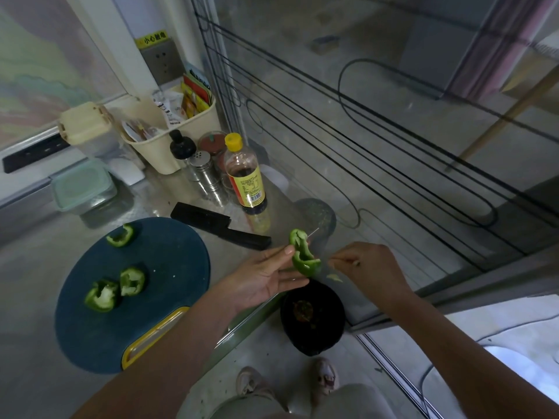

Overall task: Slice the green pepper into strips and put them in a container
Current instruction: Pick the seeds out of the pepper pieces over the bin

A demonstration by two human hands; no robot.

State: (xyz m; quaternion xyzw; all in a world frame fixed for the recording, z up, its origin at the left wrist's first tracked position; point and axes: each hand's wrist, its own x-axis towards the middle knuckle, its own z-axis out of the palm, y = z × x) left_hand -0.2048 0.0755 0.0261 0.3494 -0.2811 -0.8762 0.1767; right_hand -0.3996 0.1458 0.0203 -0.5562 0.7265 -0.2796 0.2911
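My left hand (266, 278) holds a curved piece of green pepper (302, 255) between thumb and fingers, past the counter's edge and above a black bin (313, 317) on the floor. My right hand (373, 267) is just right of the piece with its fingers pinched together; a pale scrap (334, 277) hangs below them. Three more pepper pieces lie on the round dark blue cutting board (169, 285): one at the far edge (121, 235) and two side by side nearer me (132, 281) (102, 296).
A black knife (219, 225) lies on the counter beyond the board. Behind it stand a soy sauce bottle (246, 176), shakers (204, 169), a cream caddy (169, 131) and lidded containers (83, 189). A glass partition runs along the right. My shoes (325, 378) are below.
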